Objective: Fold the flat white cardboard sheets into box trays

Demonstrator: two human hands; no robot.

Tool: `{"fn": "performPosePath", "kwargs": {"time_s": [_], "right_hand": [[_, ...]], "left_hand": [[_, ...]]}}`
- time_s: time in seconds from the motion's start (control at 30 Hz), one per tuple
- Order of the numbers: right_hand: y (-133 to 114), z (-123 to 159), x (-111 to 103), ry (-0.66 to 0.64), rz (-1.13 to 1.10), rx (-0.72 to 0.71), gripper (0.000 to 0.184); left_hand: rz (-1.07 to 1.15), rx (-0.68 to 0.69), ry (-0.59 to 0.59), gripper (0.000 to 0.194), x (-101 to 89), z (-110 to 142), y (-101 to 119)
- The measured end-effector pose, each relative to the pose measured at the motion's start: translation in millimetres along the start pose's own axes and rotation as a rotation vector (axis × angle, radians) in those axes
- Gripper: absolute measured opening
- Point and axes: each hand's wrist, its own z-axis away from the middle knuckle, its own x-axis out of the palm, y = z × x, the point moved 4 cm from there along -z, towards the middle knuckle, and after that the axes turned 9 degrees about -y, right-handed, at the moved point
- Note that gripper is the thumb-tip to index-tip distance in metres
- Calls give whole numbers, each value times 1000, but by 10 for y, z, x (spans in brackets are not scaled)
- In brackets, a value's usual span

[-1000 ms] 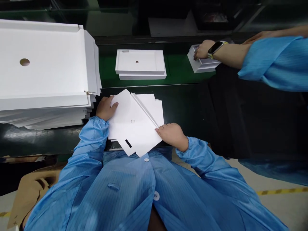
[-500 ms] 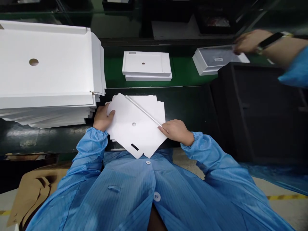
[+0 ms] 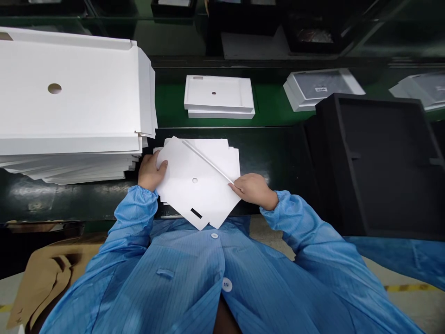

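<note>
A white cardboard blank [image 3: 184,190] with a small round hole and a dark slot lies turned at an angle in front of me. It rests over more white sheets [image 3: 231,157] whose edges stick out beneath. A narrow flap [image 3: 208,161] stands folded up along its upper right edge. My right hand [image 3: 255,189] is closed at the lower end of that flap, thumb and fingers pinching the card. At the left corner, my left hand [image 3: 151,170] grips the blank's edge, thumb on top, its other fingers partly hidden.
A tall stack of large white card trays [image 3: 93,102] is at left. White boxes [image 3: 219,95] sit on the green strip behind, with film-topped boxes [image 3: 321,88] further right. Black trays [image 3: 389,167] stand at right. Brown card [image 3: 45,273] lies below left.
A co-worker's hand and sleeve have left the film-topped box at upper right, and another such box now shows there. The view shifts slightly; my hands keep their hold on the blank.
</note>
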Motion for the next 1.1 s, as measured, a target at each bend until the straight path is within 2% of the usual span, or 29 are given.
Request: {"fn": "performPosePath", "kwargs": {"time_s": [0.17,0.33,0.43,0.67,0.87,1.1], "right_hand": [[8,-3,28,-18,-12,10,58],[46,-8,4,-110,6,51,55],[60,-12,-37,-144,19,58,60],[6,-129,-119,-123,75,102,61],[-56,-311,-78,-94,99,-18,52],[-70,-307,-54,-58,141,-107,53]], "left_hand": [[-4,-11,-8,62,-4,7,12],[-21,-27,-15,61,2,15,24],[-26,-19,-12,61,1,14,29],[-58,-2,-28,61,11,-3,18],[-77,-4,-16,63,16,3,0],[-50,-19,-14,62,-12,34,43]]}}
